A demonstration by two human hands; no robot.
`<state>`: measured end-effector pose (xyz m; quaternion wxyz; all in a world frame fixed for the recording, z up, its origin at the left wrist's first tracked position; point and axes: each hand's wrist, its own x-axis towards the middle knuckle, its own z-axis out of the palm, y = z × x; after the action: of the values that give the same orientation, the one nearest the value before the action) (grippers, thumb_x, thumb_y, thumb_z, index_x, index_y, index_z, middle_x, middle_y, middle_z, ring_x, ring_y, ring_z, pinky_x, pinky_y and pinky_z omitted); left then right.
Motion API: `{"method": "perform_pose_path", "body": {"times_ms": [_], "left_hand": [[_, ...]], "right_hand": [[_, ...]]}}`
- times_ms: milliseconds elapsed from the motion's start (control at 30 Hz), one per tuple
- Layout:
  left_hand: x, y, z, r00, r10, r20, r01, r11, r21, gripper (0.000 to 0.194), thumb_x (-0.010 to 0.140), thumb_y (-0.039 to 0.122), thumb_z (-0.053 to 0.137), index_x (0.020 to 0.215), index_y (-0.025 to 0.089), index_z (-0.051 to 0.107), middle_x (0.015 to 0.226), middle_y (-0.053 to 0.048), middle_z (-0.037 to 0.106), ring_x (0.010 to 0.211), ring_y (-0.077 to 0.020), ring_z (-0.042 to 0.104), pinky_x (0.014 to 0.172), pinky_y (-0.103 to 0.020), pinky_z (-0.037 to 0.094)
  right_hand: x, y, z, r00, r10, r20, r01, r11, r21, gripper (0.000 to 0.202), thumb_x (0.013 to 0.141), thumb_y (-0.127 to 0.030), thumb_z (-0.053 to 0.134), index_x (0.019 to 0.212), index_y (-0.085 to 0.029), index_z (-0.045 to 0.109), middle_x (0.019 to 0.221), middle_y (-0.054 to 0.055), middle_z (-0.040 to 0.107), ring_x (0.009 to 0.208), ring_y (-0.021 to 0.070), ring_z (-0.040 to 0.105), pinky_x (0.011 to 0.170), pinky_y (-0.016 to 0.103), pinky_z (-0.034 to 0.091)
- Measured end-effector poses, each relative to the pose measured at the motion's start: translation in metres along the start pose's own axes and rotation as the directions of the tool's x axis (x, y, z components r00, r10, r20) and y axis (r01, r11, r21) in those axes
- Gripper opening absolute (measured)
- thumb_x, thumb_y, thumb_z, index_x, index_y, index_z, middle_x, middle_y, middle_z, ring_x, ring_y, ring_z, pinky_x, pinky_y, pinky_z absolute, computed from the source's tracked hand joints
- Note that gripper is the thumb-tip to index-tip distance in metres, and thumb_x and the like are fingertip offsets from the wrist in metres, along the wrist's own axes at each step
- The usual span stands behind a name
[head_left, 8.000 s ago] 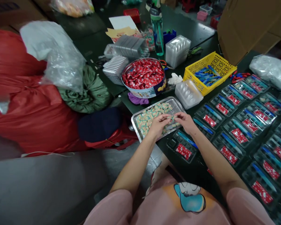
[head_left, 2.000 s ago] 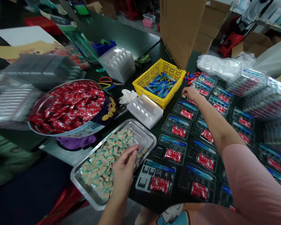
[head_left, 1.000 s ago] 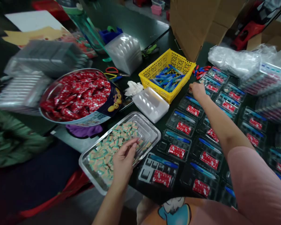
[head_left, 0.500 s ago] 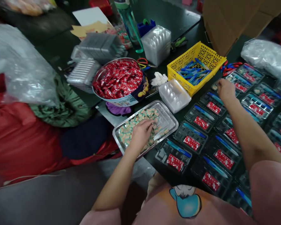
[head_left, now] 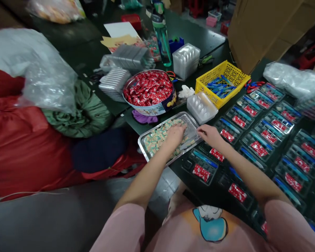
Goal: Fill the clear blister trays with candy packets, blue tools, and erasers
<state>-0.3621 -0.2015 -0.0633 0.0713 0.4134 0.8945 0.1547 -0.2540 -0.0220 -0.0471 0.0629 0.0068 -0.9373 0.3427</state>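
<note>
My left hand (head_left: pixel 175 135) rests with bent fingers among small beige and green pieces (head_left: pixel 157 137) in a metal tray (head_left: pixel 191 125); its fingertips are partly hidden. At the tray's right edge is my right hand (head_left: pixel 210 134), thumb and fingers closed together; anything between them is too small to tell. To its right, rows of clear plastic trays hold blue pens and red patterned packets (head_left: pixel 237 192). Behind the metal tray stand a round tin (head_left: pixel 157 110) of red packets (head_left: pixel 149 87) and a clear plastic tray stack (head_left: pixel 201 107).
A yellow basket (head_left: pixel 220 103) of blue pens stands behind the plastic trays. Farther back are a green bottle (head_left: pixel 162 42), scissors and more clear tray stacks (head_left: pixel 186 61). Red bags (head_left: pixel 23 150) and a green bundle (head_left: pixel 81 112) lie at the left; a cardboard box (head_left: pixel 262 31) stands back right.
My right hand has come back from the far plastic trays to the metal tray's right edge. My left hand stays in among the pieces. The camera view has shifted.
</note>
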Motion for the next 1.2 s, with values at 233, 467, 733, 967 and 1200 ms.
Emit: {"method": "perform_pose_path", "body": {"times_ms": [233,467,733,967,1200], "left_hand": [[-0.032,-0.018,-0.018,0.956,-0.197,-0.218,0.131,0.95,-0.284,0.014,0.079,0.013,0.056,0.087,0.018,0.067,0.082,-0.006,0.067,0.079,-0.0206,0.061,0.076,-0.031,0.043],[-0.056,-0.03,-0.034,0.964,-0.207,-0.166,0.091,0.846,-0.526,0.013,0.075,0.015,0.06,0.084,0.019,0.07,0.08,-0.003,0.07,0.074,-0.017,0.062,0.074,-0.029,0.045],[-0.07,-0.035,-0.018,0.961,-0.234,-0.147,0.077,0.737,-0.672,0.012,0.073,0.019,0.063,0.084,0.017,0.068,0.076,-0.002,0.068,0.071,-0.0159,0.062,0.073,-0.029,0.047],[-0.081,-0.038,-0.009,0.954,-0.266,-0.137,0.084,0.678,-0.731,0.009,0.073,0.023,0.064,0.08,0.018,0.067,0.074,0.0,0.067,0.07,-0.015,0.061,0.069,-0.027,0.047],[-0.083,-0.029,-0.012,0.949,-0.283,-0.138,0.084,0.65,-0.755,0.008,0.072,0.023,0.065,0.078,0.018,0.067,0.071,0.0,0.066,0.066,-0.0146,0.06,0.066,-0.027,0.046]], "right_hand": [[0.073,0.0,0.061,0.992,0.053,0.111,-0.023,0.967,-0.254,0.026,0.092,-0.02,0.047,0.108,-0.017,0.067,0.106,0.012,0.066,0.099,0.0231,0.061,0.086,0.029,0.045],[0.079,0.001,0.063,0.987,0.111,0.117,-0.072,0.952,-0.299,0.015,0.082,-0.014,0.055,0.089,-0.017,0.068,0.094,0.009,0.067,0.087,0.0211,0.061,0.077,0.027,0.044],[0.05,-0.008,0.047,0.922,0.057,0.384,-0.065,0.998,0.008,0.007,0.074,-0.012,0.065,0.078,-0.018,0.067,0.07,-0.003,0.064,0.066,0.0117,0.057,0.065,0.021,0.039],[0.042,-0.011,0.058,0.926,0.075,0.371,-0.03,0.991,-0.128,0.022,0.074,-0.008,0.063,0.093,-0.016,0.069,0.078,0.001,0.064,0.073,0.014,0.055,0.069,0.022,0.038],[0.04,0.0,0.064,0.95,-0.018,0.312,0.081,0.978,-0.191,0.012,0.075,-0.012,0.067,0.087,-0.014,0.069,0.086,0.004,0.061,0.075,0.0142,0.053,0.071,0.023,0.038]]}}
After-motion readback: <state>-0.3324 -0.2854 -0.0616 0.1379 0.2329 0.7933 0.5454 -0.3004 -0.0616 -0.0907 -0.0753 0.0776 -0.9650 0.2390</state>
